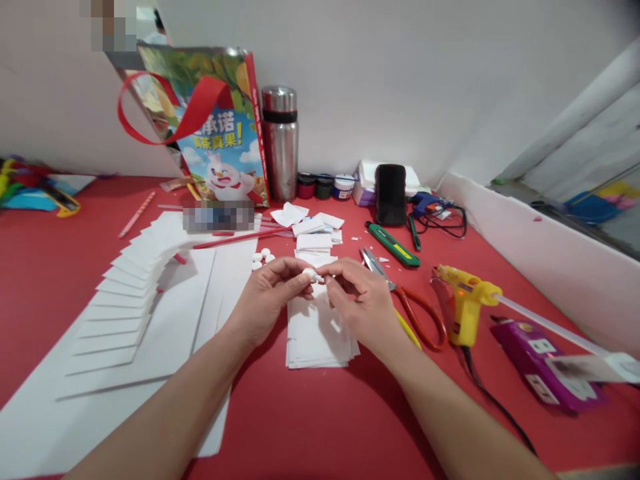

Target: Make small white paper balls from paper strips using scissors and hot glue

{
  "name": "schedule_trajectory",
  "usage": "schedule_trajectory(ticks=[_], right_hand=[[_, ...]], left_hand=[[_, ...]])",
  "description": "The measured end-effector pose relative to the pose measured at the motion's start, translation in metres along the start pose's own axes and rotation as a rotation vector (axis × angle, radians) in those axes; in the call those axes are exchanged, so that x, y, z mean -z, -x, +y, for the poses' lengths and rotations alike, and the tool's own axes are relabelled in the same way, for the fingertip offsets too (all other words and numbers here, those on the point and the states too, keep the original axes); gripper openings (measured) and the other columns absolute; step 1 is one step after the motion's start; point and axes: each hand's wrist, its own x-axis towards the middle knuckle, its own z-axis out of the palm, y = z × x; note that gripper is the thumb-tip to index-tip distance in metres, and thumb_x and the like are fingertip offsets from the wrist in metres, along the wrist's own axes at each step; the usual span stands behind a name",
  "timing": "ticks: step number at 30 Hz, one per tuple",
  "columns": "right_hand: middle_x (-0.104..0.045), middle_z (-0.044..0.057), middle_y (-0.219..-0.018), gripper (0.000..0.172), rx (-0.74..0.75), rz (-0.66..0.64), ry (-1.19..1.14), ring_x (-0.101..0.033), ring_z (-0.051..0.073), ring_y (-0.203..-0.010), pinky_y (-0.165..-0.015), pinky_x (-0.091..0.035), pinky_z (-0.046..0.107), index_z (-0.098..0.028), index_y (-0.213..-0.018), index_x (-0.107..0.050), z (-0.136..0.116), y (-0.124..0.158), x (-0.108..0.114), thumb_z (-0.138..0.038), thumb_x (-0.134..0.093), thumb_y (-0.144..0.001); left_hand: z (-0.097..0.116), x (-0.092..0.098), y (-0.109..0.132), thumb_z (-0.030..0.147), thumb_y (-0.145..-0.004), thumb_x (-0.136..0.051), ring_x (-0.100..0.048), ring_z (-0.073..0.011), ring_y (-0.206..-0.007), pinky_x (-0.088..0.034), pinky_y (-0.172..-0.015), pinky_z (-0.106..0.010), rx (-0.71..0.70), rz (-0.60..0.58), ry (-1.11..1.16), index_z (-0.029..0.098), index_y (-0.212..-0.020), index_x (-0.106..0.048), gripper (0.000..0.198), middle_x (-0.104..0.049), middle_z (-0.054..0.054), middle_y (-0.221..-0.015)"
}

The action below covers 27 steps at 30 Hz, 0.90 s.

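Note:
My left hand (273,293) pinches a small white lump (311,273) between thumb and fingertips, above a stack of white paper pieces (320,333). From the other side, the closed thumb and fingers of my right hand (357,297) meet the lump's thin end; whether the lump is paper or a soft material I cannot make out. Several small white balls (265,253) lie just beyond my left hand. Scissors with orange handles (415,310) rest beside my right hand. Folded white paper pieces (314,241) lie behind both hands.
Left stands a fanned stepped curve of white cards (113,300) on a white sheet (40,427). Right are a green cutter (393,245), a yellow glue gun (467,303) with its cord, and a purple box (545,367). A steel flask (281,147), paint jars (324,187) and a phone (391,195) stand behind.

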Motion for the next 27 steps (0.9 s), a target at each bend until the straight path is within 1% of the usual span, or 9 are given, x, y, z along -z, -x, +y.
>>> schedule_trajectory(ticks=[4,9,13,16,20,23,27], right_hand=[[-0.069,0.004,-0.089,0.018,0.046,0.001,0.041,-0.058,0.013,-0.067,-0.058,-0.045,0.026,-0.021,-0.093,-0.07,0.0001,-0.0002,0.0009,-0.014,-0.054,-0.089],[-0.07,0.004,-0.09,0.019,0.11,0.008,0.088,-0.061,0.016,-0.076,-0.066,-0.047,0.028,-0.021,-0.092,-0.069,0.001,-0.0015,0.0032,-0.012,-0.053,-0.088],[-0.067,0.003,-0.085,0.017,0.055,0.038,0.086,-0.055,0.012,-0.063,-0.055,-0.043,0.025,-0.02,-0.091,-0.069,0.0025,-0.003,0.0055,-0.012,-0.054,-0.088],[-0.065,0.002,-0.084,0.017,0.009,0.034,0.04,-0.055,0.011,-0.06,-0.055,-0.044,0.025,-0.02,-0.091,-0.069,0.0037,-0.0031,0.0062,-0.013,-0.053,-0.089],[-0.065,0.001,-0.082,0.017,-0.016,0.015,0.008,-0.054,0.01,-0.058,-0.054,-0.043,0.025,-0.02,-0.092,-0.069,0.0046,-0.0023,0.0058,-0.014,-0.054,-0.089],[-0.064,0.001,-0.083,0.016,-0.014,0.012,0.006,-0.054,0.01,-0.058,-0.054,-0.042,0.025,-0.02,-0.093,-0.069,0.0043,-0.0023,0.0055,-0.014,-0.054,-0.089],[-0.064,0.001,-0.083,0.018,0.052,0.032,0.026,-0.053,0.01,-0.062,-0.055,-0.041,0.025,-0.02,-0.092,-0.07,0.0034,-0.0031,0.0059,-0.011,-0.055,-0.088]], left_hand=[[0.0007,-0.0007,0.0007,0.029,-0.083,-0.074,-0.062,-0.013,-0.072,-0.05,-0.074,-0.027,-0.031,0.003,-0.051,0.017,-0.093,-0.072,0.016,-0.067,-0.002,-0.083],[0.0052,-0.0048,0.0019,0.028,-0.082,-0.075,-0.063,-0.0139,-0.069,-0.05,-0.071,-0.028,-0.044,0.036,-0.124,0.017,-0.091,-0.073,0.014,-0.069,-0.003,-0.079],[0.0074,-0.008,0.0031,0.027,-0.08,-0.076,-0.066,-0.0157,-0.071,-0.051,-0.07,-0.028,-0.076,0.06,-0.197,0.018,-0.092,-0.072,0.015,-0.071,-0.003,-0.08],[0.0063,-0.0075,0.0035,0.025,-0.082,-0.074,-0.068,-0.0163,-0.072,-0.052,-0.072,-0.029,-0.094,0.053,-0.213,0.017,-0.095,-0.071,0.016,-0.072,-0.003,-0.081],[0.0038,-0.0055,0.0042,0.024,-0.083,-0.073,-0.068,-0.0165,-0.074,-0.053,-0.073,-0.029,-0.108,0.036,-0.232,0.017,-0.097,-0.069,0.017,-0.071,-0.003,-0.083],[0.0029,-0.006,0.005,0.024,-0.083,-0.074,-0.069,-0.0167,-0.076,-0.053,-0.074,-0.029,-0.124,0.029,-0.249,0.018,-0.098,-0.067,0.018,-0.07,-0.003,-0.086],[0.0032,-0.0075,0.0057,0.023,-0.082,-0.074,-0.068,-0.0163,-0.079,-0.054,-0.076,-0.029,-0.173,0.023,-0.259,0.019,-0.099,-0.065,0.02,-0.067,-0.003,-0.089]])
